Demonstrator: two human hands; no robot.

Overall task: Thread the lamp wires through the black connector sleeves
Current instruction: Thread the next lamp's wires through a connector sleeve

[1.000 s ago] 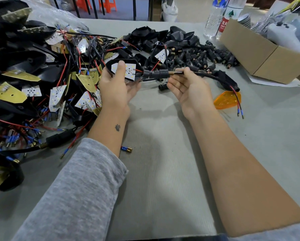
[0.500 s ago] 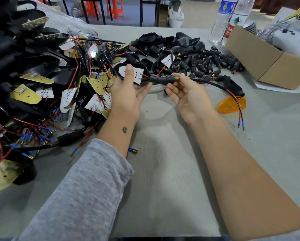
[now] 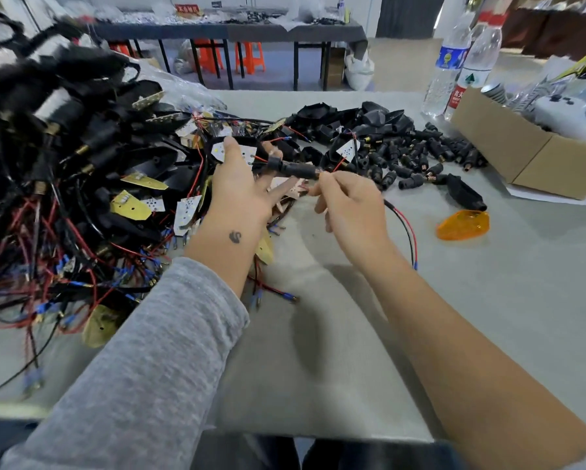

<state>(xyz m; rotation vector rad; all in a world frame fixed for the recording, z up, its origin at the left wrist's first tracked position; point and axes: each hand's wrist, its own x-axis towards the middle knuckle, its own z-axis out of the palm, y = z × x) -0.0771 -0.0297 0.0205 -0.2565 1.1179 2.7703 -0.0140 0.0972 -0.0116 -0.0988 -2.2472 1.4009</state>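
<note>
We count two clear plastic water bottles (image 3: 461, 62) at the far right, one blue-labelled, one red-capped with a red-and-green label; the print is unreadable. One translucent orange lamp lens (image 3: 463, 224) lies on the grey table (image 3: 488, 300). One open cardboard box (image 3: 522, 154). Loose black connector sleeves (image 3: 420, 157): too many to count. Our left hand (image 3: 240, 195), fingers spread, cradles the black lamp housing with white LED board (image 3: 247, 152). Our right hand (image 3: 349, 205) pinches the red-and-black wire pair (image 3: 407, 232) just behind the black ribbed sleeve (image 3: 293, 168), held between both hands.
</note>
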